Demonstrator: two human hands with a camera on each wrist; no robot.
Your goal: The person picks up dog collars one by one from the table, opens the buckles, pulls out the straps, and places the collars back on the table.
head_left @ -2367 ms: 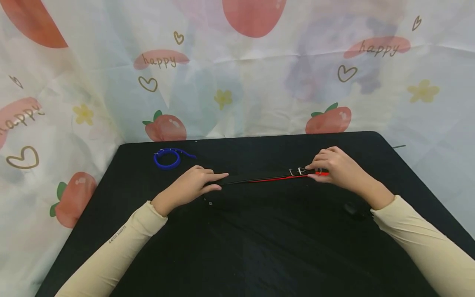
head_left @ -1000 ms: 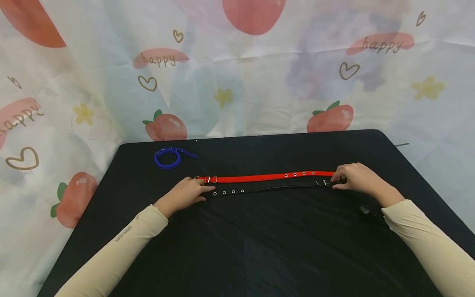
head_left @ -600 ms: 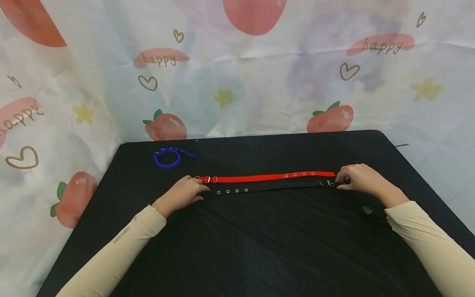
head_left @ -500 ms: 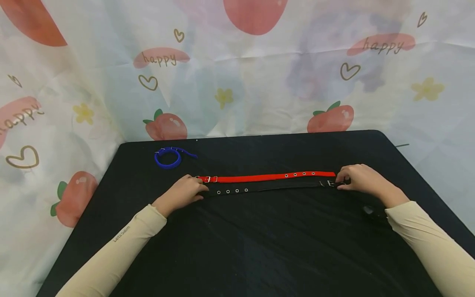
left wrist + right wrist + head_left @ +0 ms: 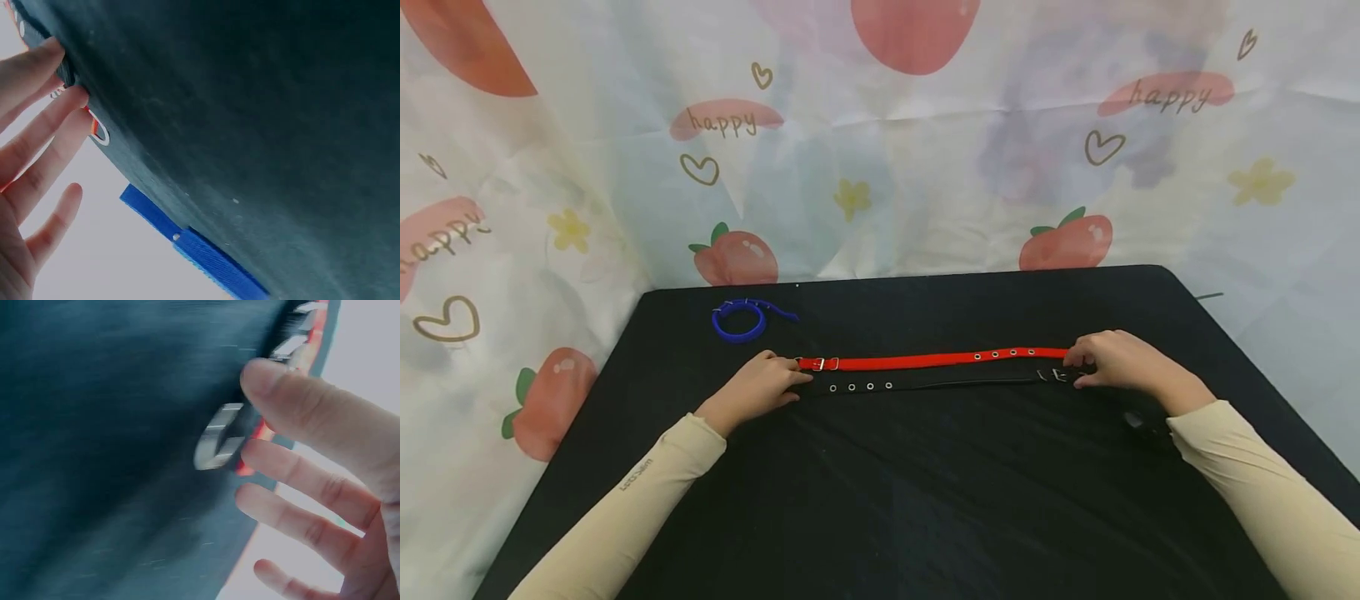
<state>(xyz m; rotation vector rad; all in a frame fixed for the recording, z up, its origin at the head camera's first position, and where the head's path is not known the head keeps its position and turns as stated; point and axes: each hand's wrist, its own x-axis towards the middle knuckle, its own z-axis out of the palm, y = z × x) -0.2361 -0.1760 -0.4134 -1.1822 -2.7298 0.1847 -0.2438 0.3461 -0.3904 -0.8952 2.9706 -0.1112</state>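
A black collar [image 5: 974, 382] with metal eyelets lies stretched along the near side of a red collar [image 5: 910, 362]. My left hand [image 5: 756, 390] is at the eyelet end of the black collar; in the left wrist view its thumb and index finger pinch the dark tip, other fingers spread. My right hand [image 5: 1122, 364] pinches the black collar's buckle end. In the right wrist view a metal D-ring [image 5: 212, 440] sticks out beside that thumb, blurred. The red collar's buckle [image 5: 819, 364] is near my left fingers, and its plain end reaches my right fingertips.
A blue collar [image 5: 739, 321] lies coiled at the back left of the black-covered table [image 5: 880, 500], its loose end pointing right. A small dark object [image 5: 1135, 421] is by my right wrist. A printed curtain [image 5: 895, 150] hangs behind and to the left.
The black collar, earlier lying over the red one, has come nearer to me, exposing the red collar. In the last half second, both hands and the black collar have shifted slightly left.
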